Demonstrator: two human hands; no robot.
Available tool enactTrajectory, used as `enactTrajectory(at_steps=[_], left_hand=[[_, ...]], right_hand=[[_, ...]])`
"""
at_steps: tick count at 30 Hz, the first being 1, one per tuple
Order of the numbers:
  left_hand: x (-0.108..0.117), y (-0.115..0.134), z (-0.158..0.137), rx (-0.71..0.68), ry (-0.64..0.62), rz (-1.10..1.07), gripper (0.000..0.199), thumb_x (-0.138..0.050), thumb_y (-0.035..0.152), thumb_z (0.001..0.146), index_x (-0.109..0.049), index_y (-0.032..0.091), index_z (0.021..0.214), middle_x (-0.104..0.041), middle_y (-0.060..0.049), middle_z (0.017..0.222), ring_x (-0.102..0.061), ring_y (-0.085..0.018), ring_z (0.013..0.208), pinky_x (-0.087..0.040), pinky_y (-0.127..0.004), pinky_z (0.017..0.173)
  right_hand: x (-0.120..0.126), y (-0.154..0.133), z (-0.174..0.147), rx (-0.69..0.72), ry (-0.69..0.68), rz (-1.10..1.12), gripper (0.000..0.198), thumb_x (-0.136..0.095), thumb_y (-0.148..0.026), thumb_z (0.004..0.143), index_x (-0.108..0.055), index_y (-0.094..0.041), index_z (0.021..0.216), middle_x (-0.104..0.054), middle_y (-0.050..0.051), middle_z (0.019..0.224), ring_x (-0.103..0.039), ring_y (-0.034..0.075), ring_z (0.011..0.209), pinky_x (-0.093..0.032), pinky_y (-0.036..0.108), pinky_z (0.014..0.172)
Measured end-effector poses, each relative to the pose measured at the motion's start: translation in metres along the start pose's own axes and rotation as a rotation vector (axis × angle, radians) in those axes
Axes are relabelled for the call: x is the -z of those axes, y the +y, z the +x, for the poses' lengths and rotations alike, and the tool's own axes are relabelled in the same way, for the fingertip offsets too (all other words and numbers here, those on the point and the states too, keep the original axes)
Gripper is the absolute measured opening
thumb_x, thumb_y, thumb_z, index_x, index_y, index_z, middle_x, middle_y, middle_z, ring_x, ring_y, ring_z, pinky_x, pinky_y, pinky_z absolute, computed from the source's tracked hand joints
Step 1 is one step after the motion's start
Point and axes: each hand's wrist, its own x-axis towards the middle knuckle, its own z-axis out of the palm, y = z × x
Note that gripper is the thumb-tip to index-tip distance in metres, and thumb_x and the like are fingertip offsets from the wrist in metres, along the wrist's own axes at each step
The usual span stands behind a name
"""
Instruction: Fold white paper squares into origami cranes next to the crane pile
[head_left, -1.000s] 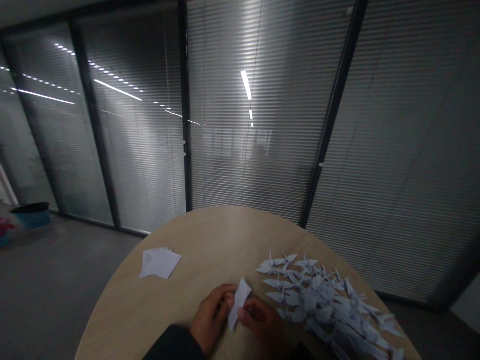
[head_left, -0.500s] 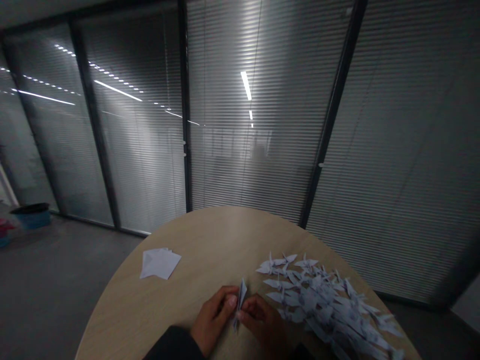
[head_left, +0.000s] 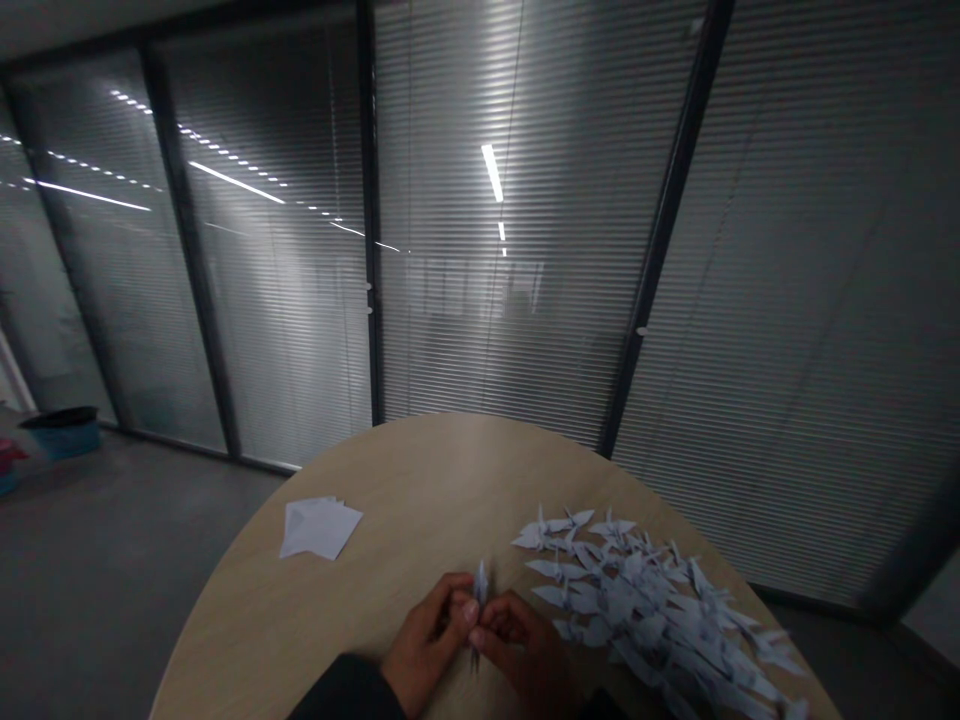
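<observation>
Between my two hands a narrow piece of folded paper (head_left: 481, 580) stands on end, its pointed tip up and a thin end showing below. My left hand (head_left: 433, 630) pinches it from the left with thumb and fingers. From the right, my right hand (head_left: 519, 640) closes on the same paper, thumb and fingertips near its middle. The fingers hide the middle of the folds. Just right of my right hand lies a large heap of folded white paper cranes (head_left: 645, 600).
A few loose white paper sheets (head_left: 322, 527) lie at the left of the round wooden table (head_left: 450, 450). Glass partitions with blinds (head_left: 510, 330) stand behind the table. A blue bin (head_left: 64, 432) with a dark liner sits on the floor at far left.
The folded paper has turned more upright and now looks narrower, nearly edge-on. Both hands have shifted slightly, their fingertips closer together. The crane heap and the sheets stay put.
</observation>
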Motion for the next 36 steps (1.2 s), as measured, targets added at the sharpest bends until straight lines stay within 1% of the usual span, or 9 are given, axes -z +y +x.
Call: enactTrajectory(at_steps=[6, 9, 13, 15, 20, 26, 29, 32, 36], left_hand=[[0.002, 0.003, 0.000, 0.015, 0.082, 0.046, 0.043, -0.042, 0.056, 0.083, -0.061, 0.019, 0.095, -0.063, -0.002, 0.083, -0.055, -0.020, 0.082, -0.043, -0.030, 0.079], [0.003, 0.000, 0.001, 0.074, 0.131, -0.011, 0.047, -0.042, 0.060, 0.080, -0.064, 0.021, 0.093, -0.067, -0.004, 0.086, -0.057, -0.022, 0.086, -0.044, -0.032, 0.081], [0.005, -0.007, 0.003, 0.167, 0.243, -0.132, 0.058, -0.046, 0.067, 0.073, -0.066, 0.017, 0.094, -0.069, -0.010, 0.101, -0.056, -0.027, 0.101, -0.040, -0.037, 0.093], [0.006, -0.007, 0.005, 0.176, 0.233, -0.209, 0.061, -0.046, 0.067, 0.073, -0.066, 0.014, 0.094, -0.070, -0.012, 0.100, -0.058, -0.028, 0.100, -0.042, -0.039, 0.092], [0.006, -0.002, 0.007, 0.170, 0.148, -0.378, 0.061, -0.043, 0.066, 0.075, -0.067, 0.012, 0.090, -0.073, -0.011, 0.088, -0.064, -0.027, 0.084, -0.049, -0.039, 0.078], [0.006, -0.003, 0.007, 0.149, 0.226, -0.369, 0.053, -0.050, 0.063, 0.073, -0.066, 0.013, 0.083, -0.072, -0.009, 0.083, -0.063, -0.026, 0.081, -0.048, -0.038, 0.078], [0.005, -0.009, 0.008, 0.149, 0.263, -0.381, 0.049, -0.055, 0.063, 0.070, -0.063, 0.015, 0.077, -0.069, -0.006, 0.075, -0.062, -0.024, 0.076, -0.048, -0.036, 0.072], [0.006, -0.013, 0.009, 0.162, 0.263, -0.406, 0.044, -0.057, 0.059, 0.070, -0.061, 0.016, 0.073, -0.067, -0.004, 0.071, -0.061, -0.022, 0.073, -0.047, -0.033, 0.067], [0.007, -0.015, 0.010, 0.156, 0.229, -0.474, 0.034, -0.060, 0.048, 0.071, -0.063, 0.014, 0.077, -0.068, -0.006, 0.076, -0.062, -0.022, 0.077, -0.046, -0.033, 0.069]], right_hand=[[0.002, 0.001, 0.000, 0.024, 0.006, 0.042, 0.013, -0.063, -0.031, 0.063, -0.060, -0.018, 0.064, -0.062, 0.001, 0.061, -0.059, 0.017, 0.060, -0.046, 0.027, 0.060], [0.003, 0.000, 0.000, 0.019, 0.028, 0.069, 0.018, -0.064, -0.036, 0.065, -0.060, -0.018, 0.066, -0.063, 0.002, 0.063, -0.060, 0.018, 0.062, -0.047, 0.027, 0.060], [0.003, 0.001, 0.002, 0.028, 0.078, 0.150, 0.025, -0.064, -0.044, 0.066, -0.060, -0.019, 0.071, -0.067, 0.005, 0.068, -0.064, 0.021, 0.066, -0.051, 0.029, 0.062], [0.002, 0.002, 0.003, 0.027, 0.118, 0.158, 0.029, -0.064, -0.047, 0.065, -0.061, -0.020, 0.074, -0.069, 0.007, 0.071, -0.066, 0.023, 0.068, -0.052, 0.031, 0.063], [0.004, 0.005, 0.004, 0.037, 0.192, 0.120, 0.037, -0.061, -0.053, 0.066, -0.062, -0.021, 0.083, -0.072, 0.009, 0.079, -0.067, 0.024, 0.072, -0.054, 0.032, 0.065], [0.005, 0.011, 0.004, 0.030, 0.206, 0.132, 0.033, -0.061, -0.046, 0.066, -0.061, -0.020, 0.087, -0.070, 0.008, 0.076, -0.066, 0.024, 0.065, -0.054, 0.032, 0.061], [0.005, 0.012, 0.005, 0.031, 0.198, 0.155, 0.030, -0.061, -0.040, 0.066, -0.059, -0.020, 0.088, -0.069, 0.007, 0.074, -0.066, 0.024, 0.065, -0.054, 0.033, 0.061], [0.004, 0.012, 0.005, 0.034, 0.186, 0.178, 0.035, -0.059, -0.037, 0.066, -0.055, -0.020, 0.096, -0.066, 0.004, 0.070, -0.067, 0.024, 0.066, -0.054, 0.033, 0.060], [0.003, 0.015, 0.005, 0.064, 0.185, 0.162, 0.044, -0.058, -0.035, 0.068, -0.051, -0.021, 0.109, -0.062, 0.000, 0.068, -0.066, 0.022, 0.064, -0.054, 0.030, 0.057]])
